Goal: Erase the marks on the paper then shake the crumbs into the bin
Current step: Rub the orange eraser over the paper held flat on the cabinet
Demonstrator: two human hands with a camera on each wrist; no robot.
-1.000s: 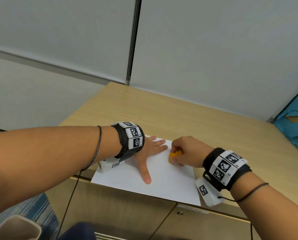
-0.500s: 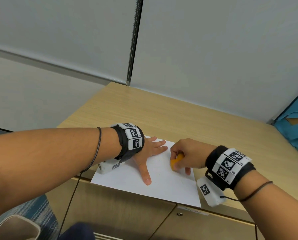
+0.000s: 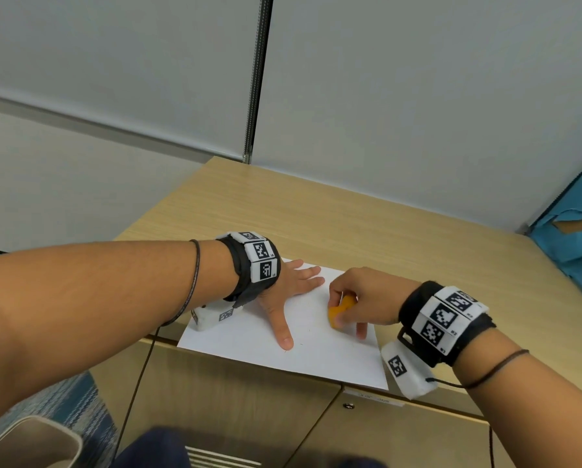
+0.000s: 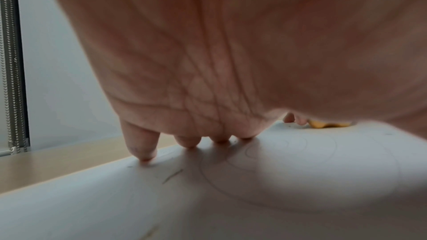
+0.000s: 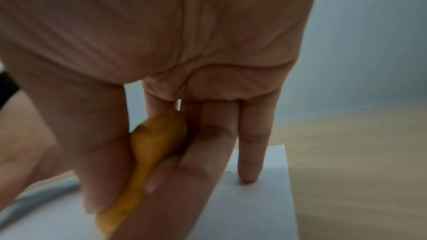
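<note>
A white sheet of paper [image 3: 249, 336] lies at the front edge of the wooden desk [image 3: 350, 224]. My left hand [image 3: 289, 292] lies flat on its left part, fingers spread, pressing it down; the left wrist view shows the fingertips [image 4: 143, 152] on the paper [image 4: 300, 171] with faint pencil curves. My right hand [image 3: 354, 298] pinches an orange eraser [image 3: 340, 312] between thumb and fingers, its lower end on the paper's right half. In the right wrist view the eraser [image 5: 152, 151] sits between thumb and fingers, and the little finger [image 5: 249, 161] touches the paper [image 5: 254, 207].
A beige bin [image 3: 29, 444] stands on the floor at the lower left, below the desk's front. Cabinet doors [image 3: 249, 410] sit under the desk. A grey partition wall [image 3: 418, 96] rises behind it. Something blue [image 3: 573, 251] stands at the right edge.
My right hand has slid the eraser a little toward me and to the right over the paper. The left hand has stayed flat in place.
</note>
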